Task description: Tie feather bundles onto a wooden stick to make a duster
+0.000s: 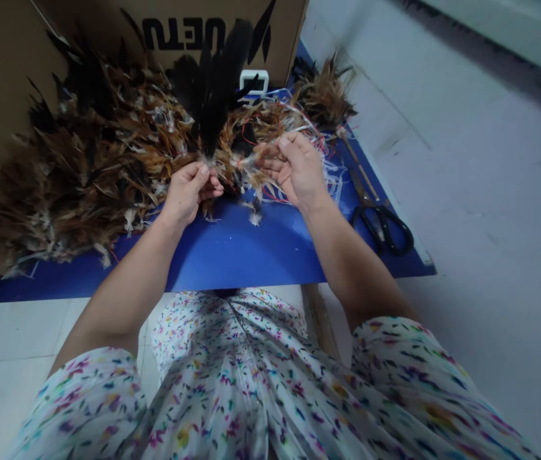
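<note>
My left hand [190, 190] pinches the pale quill end of a bunch of black feathers [213, 89], which stands upright above it. To its right, my right hand [297, 165] has its fingers closed on a small brown feather bunch [251, 163] with a red tie near its pale end. The two hands are apart, over the near edge of the feathers. A large heap of brown feathers [88, 172] with pale ends spreads over the left and back of the blue table [246, 249].
Black-handled scissors [383, 230] lie at the right edge, beside a thin stick [361, 163]. A cardboard box [280, 38] stands at the back, with a white device [254, 83] before it. Another brown feather bunch [325, 96] lies back right, near white and red strings [332, 182].
</note>
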Available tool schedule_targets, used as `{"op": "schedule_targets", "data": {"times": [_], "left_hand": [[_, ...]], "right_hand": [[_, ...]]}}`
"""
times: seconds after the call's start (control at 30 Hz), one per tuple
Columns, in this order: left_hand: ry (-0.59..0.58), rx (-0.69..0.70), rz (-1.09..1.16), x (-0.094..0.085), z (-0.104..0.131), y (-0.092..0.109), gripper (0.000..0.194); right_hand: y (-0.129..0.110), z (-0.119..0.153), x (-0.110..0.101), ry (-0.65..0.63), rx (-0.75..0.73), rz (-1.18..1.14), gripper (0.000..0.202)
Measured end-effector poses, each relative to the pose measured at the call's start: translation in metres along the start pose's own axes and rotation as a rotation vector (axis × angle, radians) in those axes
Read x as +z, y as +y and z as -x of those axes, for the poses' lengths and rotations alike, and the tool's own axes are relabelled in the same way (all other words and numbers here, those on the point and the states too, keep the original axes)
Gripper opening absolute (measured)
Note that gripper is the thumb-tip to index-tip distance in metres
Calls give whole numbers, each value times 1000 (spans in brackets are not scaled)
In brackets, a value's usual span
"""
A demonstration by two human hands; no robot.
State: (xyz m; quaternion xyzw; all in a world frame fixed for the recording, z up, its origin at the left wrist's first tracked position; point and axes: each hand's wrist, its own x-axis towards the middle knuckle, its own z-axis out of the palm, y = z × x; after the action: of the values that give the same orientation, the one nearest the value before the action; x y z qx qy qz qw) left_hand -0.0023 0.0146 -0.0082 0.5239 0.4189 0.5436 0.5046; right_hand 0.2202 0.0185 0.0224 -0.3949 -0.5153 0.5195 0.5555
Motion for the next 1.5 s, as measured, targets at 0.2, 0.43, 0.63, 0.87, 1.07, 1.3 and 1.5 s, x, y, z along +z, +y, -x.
{"op": "schedule_targets", "data": {"times": [0.2,0.43,0.63,0.87,1.07,1.3,1.5], "left_hand": [[-77,-43,-19,8,7,3,42],[-97,-55,-8,16,9,-1,34],[-62,-61,-3,16,8,-4,30],[-85,-51,-5,16,7,-4,33],[-14,-38,-26,9,1,-4,33],[8,-54,20,10,2,0,25],[44,-23,4,7,2,4,28]], "right_hand": [[14,-1,6,-33,28,94,41],[18,1,12,-58,2,279,46],[25,8,15,-201,5,387,38],[21,5,9,-146,-21,415,15],[18,3,0,-118,-6,421,21],[20,-8,-15,-51,-191,649,25],[0,8,-28,-194,-204,903,9]]}}
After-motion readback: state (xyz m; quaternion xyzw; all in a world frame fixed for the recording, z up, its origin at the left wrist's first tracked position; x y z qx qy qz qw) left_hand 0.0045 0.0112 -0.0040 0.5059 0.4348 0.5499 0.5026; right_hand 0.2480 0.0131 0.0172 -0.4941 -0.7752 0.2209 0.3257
